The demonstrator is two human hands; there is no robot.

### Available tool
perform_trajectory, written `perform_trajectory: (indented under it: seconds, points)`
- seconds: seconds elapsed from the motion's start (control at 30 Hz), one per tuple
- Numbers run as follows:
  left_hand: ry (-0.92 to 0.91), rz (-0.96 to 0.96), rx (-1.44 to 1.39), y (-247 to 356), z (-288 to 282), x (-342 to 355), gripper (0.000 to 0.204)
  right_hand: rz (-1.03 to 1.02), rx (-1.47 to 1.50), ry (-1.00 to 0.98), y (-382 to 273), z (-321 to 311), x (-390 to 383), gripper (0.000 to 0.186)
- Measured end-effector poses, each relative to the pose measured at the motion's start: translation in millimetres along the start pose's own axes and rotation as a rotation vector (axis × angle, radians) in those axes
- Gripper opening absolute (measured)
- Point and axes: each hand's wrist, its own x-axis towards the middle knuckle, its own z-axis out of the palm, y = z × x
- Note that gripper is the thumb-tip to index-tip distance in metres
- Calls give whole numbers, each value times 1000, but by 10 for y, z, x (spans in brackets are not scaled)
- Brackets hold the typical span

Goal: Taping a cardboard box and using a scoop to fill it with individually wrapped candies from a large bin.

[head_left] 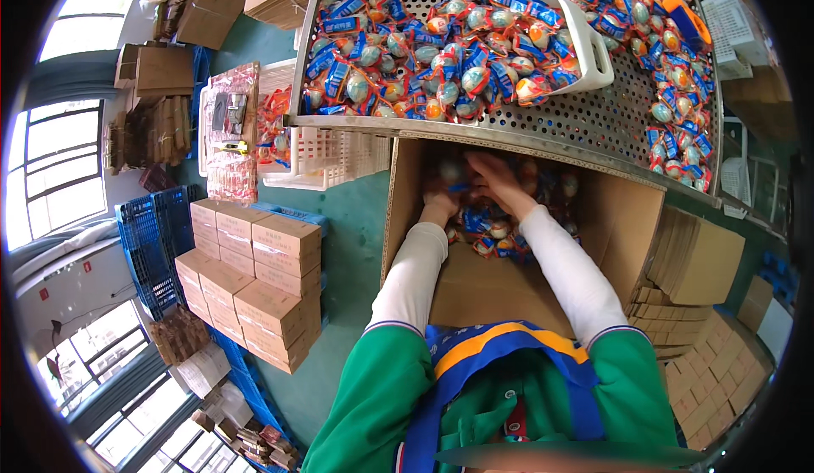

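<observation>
Both of my hands reach into an open cardboard box (617, 236) below the metal table. Wrapped eggs (496, 240) in red and blue clear packets are heaped at the far side of the box. My left hand (439, 203) is among the packets near the box's left wall. Its fingers are largely hidden in shadow and by packets. Beside it, my right hand (502, 183) lies over the heap with its fingers stretched toward the left hand, and no packet shows in its grasp.
Above the box, a perforated metal table (585, 104) bears many more wrapped eggs, a white plastic scoop (593, 58) and an orange plastic object (685, 20). Taped cartons (254, 274) are stacked at left by blue pallets (157, 240). White crates (339, 155) stand nearby; flattened cardboard (699, 253) lies at right.
</observation>
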Motion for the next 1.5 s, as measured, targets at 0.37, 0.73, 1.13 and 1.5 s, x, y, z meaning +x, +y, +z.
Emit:
perform_trajectory:
  seconds: [0.37, 0.73, 1.13, 1.5]
  points:
    - [-208, 37, 309, 425, -466, 148, 32, -240, -1428, 373, 440, -911, -545, 43]
    - [-356, 136, 307, 440, -576, 279, 34, -311, -1340, 281, 595, -850, -500, 64]
    - [-139, 2, 142, 167, -265, 171, 47, -669, -1230, -78, 491, -570, -363, 56]
    - [-44, 96, 247, 696, -401, 145, 82, -443, -1144, 236, 581, -822, -403, 41]
